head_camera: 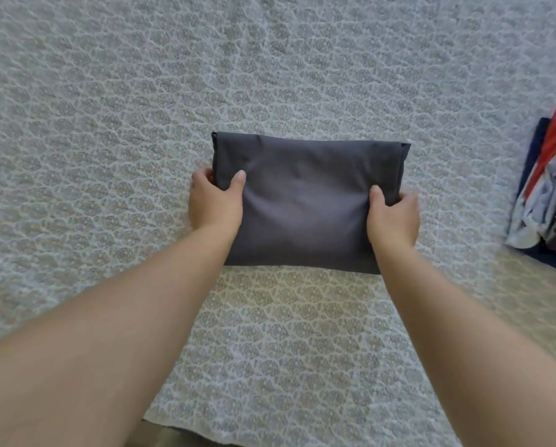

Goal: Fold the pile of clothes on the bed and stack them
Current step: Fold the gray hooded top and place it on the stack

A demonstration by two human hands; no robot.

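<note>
Folded dark grey garment (305,201) lies flat mid-bed (109,124) on patterned grey bedspread. Left hand (213,201) grips its left edge, thumb on top; right hand (394,217) grips right edge the same way. Pile of clothes (551,188) sits well apart at far right.

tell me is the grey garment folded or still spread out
Folded: the grey garment is a compact rectangle with tucked side edges, gripped at either side by the left hand and right hand.
</note>
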